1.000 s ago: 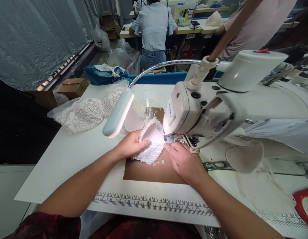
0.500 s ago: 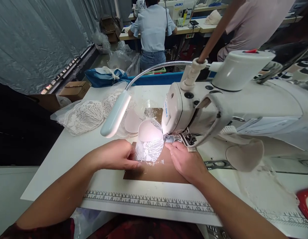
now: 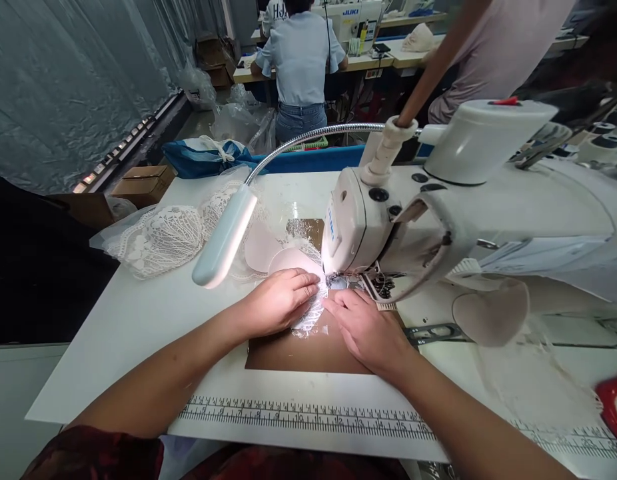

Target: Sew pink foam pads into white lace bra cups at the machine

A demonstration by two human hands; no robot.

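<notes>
White lace fabric (image 3: 308, 321) with a pale pink bra cup (image 3: 288, 259) lies at the needle of a sewing machine (image 3: 346, 220). My left hand (image 3: 283, 300) rests flat across the cup and lace, fingers stretched toward the presser foot and covering much of both. On the other side, my right hand (image 3: 368, 327) has its thumb and forefinger closed at the lace's right edge, just in front of the foot. Under the work is a brown sheet (image 3: 298, 353) on the white table (image 3: 138, 327).
A lamp (image 3: 226, 237) on a bendable neck hangs left of the needle. More lace pieces (image 3: 161, 237) lie behind it. One loose cup (image 3: 493, 310) and red-handled scissors (image 3: 613, 407) are at the right. A ruler strip (image 3: 298, 417) runs along the front edge. Co-workers (image 3: 303, 67) sit beyond.
My left hand has moved right and forward, from gripping the lace's left edge to lying flat over the cup and lace. My right hand has shifted slightly toward the lace.
</notes>
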